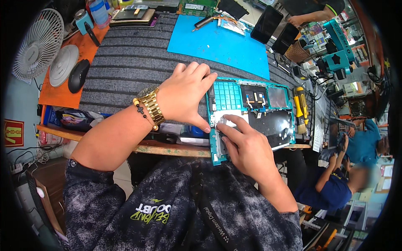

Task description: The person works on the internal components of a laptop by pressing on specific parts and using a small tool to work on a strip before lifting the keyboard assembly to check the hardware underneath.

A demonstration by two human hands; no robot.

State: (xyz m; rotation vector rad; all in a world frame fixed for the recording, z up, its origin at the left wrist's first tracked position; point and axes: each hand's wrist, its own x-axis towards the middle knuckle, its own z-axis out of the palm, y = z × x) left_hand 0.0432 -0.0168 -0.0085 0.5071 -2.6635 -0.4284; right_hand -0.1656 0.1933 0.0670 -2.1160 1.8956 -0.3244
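Observation:
A teal laptop chassis (227, 95) lies with its inside facing up, partly over the front edge of the table. My left hand (184, 94) grips its left edge, the thumb low and the index finger near the far corner. Over the near left part of the chassis is my right hand (251, 150). Its bent fingertips press together at a white strip by the left edge; whatever they hold is too small or hidden to tell. A black touchpad module (253, 97) sits in the far middle of the chassis, and a black sheet (276, 127) covers its near right part.
A yellow-handled brush (300, 113) lies just right of the chassis. Beyond is a blue mat (201, 39) with a copper heat pipe (205, 23). A mouse (78, 76) and white fan (38, 44) stand left. An open drawer (79, 119) is below the table edge. People sit at right.

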